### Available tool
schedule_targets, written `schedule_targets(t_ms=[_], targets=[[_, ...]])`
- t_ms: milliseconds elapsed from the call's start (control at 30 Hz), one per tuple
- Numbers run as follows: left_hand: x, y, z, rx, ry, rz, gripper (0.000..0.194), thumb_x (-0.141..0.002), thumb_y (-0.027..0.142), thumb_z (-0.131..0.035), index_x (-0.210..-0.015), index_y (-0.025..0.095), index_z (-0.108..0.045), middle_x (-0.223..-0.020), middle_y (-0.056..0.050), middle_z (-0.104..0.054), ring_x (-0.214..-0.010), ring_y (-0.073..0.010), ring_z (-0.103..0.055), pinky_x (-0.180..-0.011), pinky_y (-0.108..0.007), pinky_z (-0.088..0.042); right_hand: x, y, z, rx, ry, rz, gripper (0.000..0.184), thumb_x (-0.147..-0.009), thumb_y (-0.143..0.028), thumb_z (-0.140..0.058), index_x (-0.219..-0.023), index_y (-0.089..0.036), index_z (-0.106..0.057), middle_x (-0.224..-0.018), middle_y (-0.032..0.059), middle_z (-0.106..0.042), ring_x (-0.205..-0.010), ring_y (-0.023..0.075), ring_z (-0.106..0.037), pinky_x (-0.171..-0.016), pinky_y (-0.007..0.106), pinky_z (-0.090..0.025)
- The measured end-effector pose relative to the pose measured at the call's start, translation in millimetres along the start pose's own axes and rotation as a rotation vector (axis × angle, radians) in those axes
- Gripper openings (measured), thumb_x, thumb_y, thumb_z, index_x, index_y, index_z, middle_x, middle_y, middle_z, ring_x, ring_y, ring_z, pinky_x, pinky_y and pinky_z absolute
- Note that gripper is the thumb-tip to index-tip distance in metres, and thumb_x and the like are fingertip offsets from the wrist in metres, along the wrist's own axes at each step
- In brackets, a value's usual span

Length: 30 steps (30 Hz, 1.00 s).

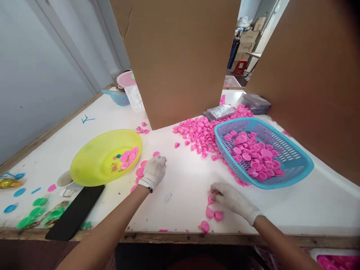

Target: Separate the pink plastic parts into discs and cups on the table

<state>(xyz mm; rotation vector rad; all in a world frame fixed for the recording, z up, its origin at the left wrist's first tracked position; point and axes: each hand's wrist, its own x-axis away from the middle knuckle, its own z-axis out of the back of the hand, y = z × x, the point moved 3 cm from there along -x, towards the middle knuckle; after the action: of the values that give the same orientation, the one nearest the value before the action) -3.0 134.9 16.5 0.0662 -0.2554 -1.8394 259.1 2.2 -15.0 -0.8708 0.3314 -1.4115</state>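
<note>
Both my hands wear white gloves. My left hand point(154, 171) rests on the white table point(185, 176) with its fingers curled round something small I cannot make out, beside a few flat pink discs point(140, 172) near the yellow bowl point(95, 159). My right hand point(229, 197) lies near the front edge, its fingers pinched on a small pink plastic piece point(211, 199). Other loose pink pieces point(213, 214) lie just below that hand.
A blue basket point(295, 165) of pink discs stands to the right, with a heap of pink pieces point(201, 133) behind it. Cardboard panels point(182, 56) rise at the back. A black phone point(75, 212), a white cup point(64, 180) and green caps point(38, 212) lie at left.
</note>
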Motion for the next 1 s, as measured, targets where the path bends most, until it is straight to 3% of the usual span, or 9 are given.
schedule_targets(t_ms=[67, 200, 267, 333, 467, 600, 767, 900, 1000], targets=[[13, 8, 0.7, 0.294, 0.027, 0.035, 0.019, -0.084, 0.021, -0.039, -0.083, 0.016, -0.058, -0.079, -0.006, -0.061, -0.078, -0.0172, -0.059, -0.071, -0.029, -0.043, -11, -12, -11, -0.008, -0.029, 0.027, 0.014, -0.068, -0.009, -0.044, -0.072, -0.019, -0.053, -0.074, 0.0004, -0.063, -0.069, 0.0133, -0.055, -0.066, 0.024, -0.039], [44, 34, -17.0, 0.949, -0.139, 0.193, 0.012, -0.079, 0.019, -0.046, -0.083, 0.015, -0.056, -0.059, 0.0, -0.057, -0.057, -0.0108, -0.058, -0.054, -0.02, -0.043, -37, -44, -19, -0.05, 0.047, 0.103, 0.013, -0.072, -0.012, -0.045, -0.076, -0.019, -0.054, -0.073, 0.0002, -0.062, -0.07, 0.0133, -0.055, -0.068, 0.024, -0.04], [56, 50, -23.7, 1.14, -0.208, 0.217, 0.01, -0.077, 0.019, -0.048, -0.082, 0.014, -0.055, -0.059, 0.0, -0.057, -0.054, -0.0097, -0.057, -0.051, -0.019, -0.044, -46, -56, -18, -0.162, 0.074, 0.126, 0.014, -0.075, -0.015, -0.043, -0.08, -0.019, -0.055, -0.071, -0.0006, -0.059, -0.067, 0.0123, -0.054, -0.065, 0.024, -0.041], [63, 63, -25.4, 1.237, -0.243, 0.196, 0.008, -0.077, 0.02, -0.049, -0.081, 0.013, -0.053, -0.059, 0.0, -0.057, -0.052, -0.0089, -0.056, -0.05, -0.019, -0.045, -51, -63, -16, -0.301, 0.019, 0.132, 0.012, -0.078, -0.02, -0.041, -0.078, -0.018, -0.053, -0.068, -0.0015, -0.056, -0.061, 0.0104, -0.052, -0.058, 0.021, -0.041], [64, 69, -28.6, 1.237, -0.264, 0.222, 0.006, -0.079, 0.021, -0.05, -0.079, 0.015, -0.05, -0.055, 0.002, -0.054, -0.046, -0.0074, -0.053, -0.044, -0.017, -0.042, -54, -60, -18, -0.408, -0.108, 0.012, 0.009, -0.078, -0.024, -0.046, -0.074, -0.017, -0.05, -0.061, -0.0032, -0.054, -0.048, 0.0071, -0.051, -0.044, 0.017, -0.036], [62, 66, -50.1, 1.183, -0.413, 0.291, 0.007, -0.08, 0.022, -0.05, -0.078, 0.016, -0.048, -0.052, 0.003, -0.054, -0.041, -0.0088, -0.053, -0.04, -0.018, -0.04, -58, -43, -33, -0.376, -0.142, -0.152, 0.005, -0.076, -0.021, -0.047, -0.075, -0.017, -0.05, -0.052, -0.0049, -0.051, -0.039, 0.0056, -0.048, -0.037, 0.016, -0.031], [59, 66, -73.7, 1.175, -0.508, 0.358, 0.008, -0.077, 0.018, -0.055, -0.079, 0.016, -0.048, -0.042, 0.006, -0.051, -0.037, -0.0087, -0.05, -0.04, -0.019, -0.042, -61, -28, -48, -0.393, -0.217, -0.213, 0.008, -0.079, -0.025, -0.048, -0.082, -0.018, -0.048, -0.053, -0.0057, -0.053, -0.038, 0.006, -0.051, -0.036, 0.015, -0.033], [48, 70, -77.2, 1.102, -0.593, 0.362, 0.011, -0.073, 0.012, -0.057, -0.08, 0.015, -0.049, -0.04, 0.006, -0.049, -0.037, -0.0094, -0.051, -0.04, -0.019, -0.043, -64, -27, -47, -0.454, -0.361, -0.231, 0.011, -0.08, -0.025, -0.048, -0.089, -0.019, -0.047, -0.062, -0.0046, -0.056, -0.039, 0.0069, -0.055, -0.036, 0.016, -0.037], [42, 72, -78.1, 1.018, -0.627, 0.351, 0.013, -0.07, 0.008, -0.056, -0.079, 0.015, -0.05, -0.04, 0.007, -0.048, -0.038, -0.0105, -0.052, -0.039, -0.019, -0.042, -68, -27, -45, -0.38, -0.365, -0.269, 0.008, -0.08, -0.022, -0.047, -0.087, -0.019, -0.047, -0.062, -0.0046, -0.055, -0.037, 0.0066, -0.053, -0.035, 0.016, -0.037]])
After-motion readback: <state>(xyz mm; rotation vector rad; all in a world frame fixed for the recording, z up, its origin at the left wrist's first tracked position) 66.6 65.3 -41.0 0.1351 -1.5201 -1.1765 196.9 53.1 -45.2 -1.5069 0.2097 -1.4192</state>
